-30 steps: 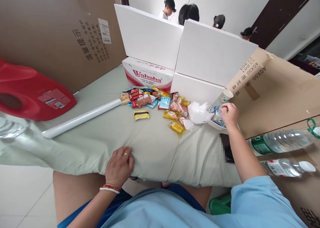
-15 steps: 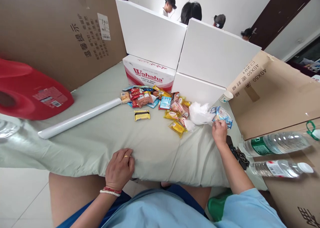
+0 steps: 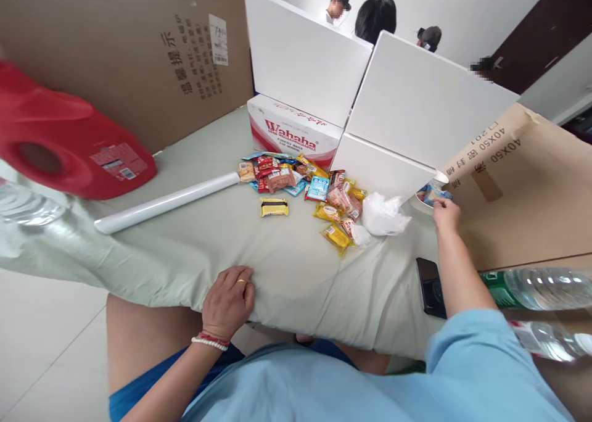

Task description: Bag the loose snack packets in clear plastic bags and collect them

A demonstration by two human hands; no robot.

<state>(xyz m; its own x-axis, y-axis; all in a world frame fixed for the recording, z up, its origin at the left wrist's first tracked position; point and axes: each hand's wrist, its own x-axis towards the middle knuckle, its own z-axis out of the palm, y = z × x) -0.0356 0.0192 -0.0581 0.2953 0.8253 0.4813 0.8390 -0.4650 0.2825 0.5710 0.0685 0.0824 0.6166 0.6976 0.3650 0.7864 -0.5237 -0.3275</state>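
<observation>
**Right hand (image 3: pixel 447 215) at the bowl (image 3: pixel 423 206), left hand (image 3: pixel 229 300) at rest**

The bowl is white and sits near the right end of the bench (image 3: pixel 296 268), which has a pale green cloth on it. Blue snack packs (image 3: pixel 435 194) are in the bowl. The right hand is at the near side of the bowl, with its fingers bent and close together. I cannot tell if they pinch the rim, a pack, or nothing.

The left hand lies palm down on the front edge of the bench. Its fingers are loose and a bit bent, and it holds nothing. It has a gold ring (image 3: pixel 240 281) on, and a white bead band (image 3: pixel 210 343) is on the wrist.

A crumpled white plastic bag (image 3: pixel 383 215) is just left of the bowl. Next to it is a big heap of snacks (image 3: pixel 280 178) in red, blue, yellow and brown wraps. One yellow pack (image 3: pixel 274 208) lies on its own in front of the heap. A long white roll (image 3: pixel 169 203) is on the left, near a big red jug (image 3: pixel 69 138). A black phone (image 3: pixel 429 283) lies by the right arm, partly hidden.
</observation>
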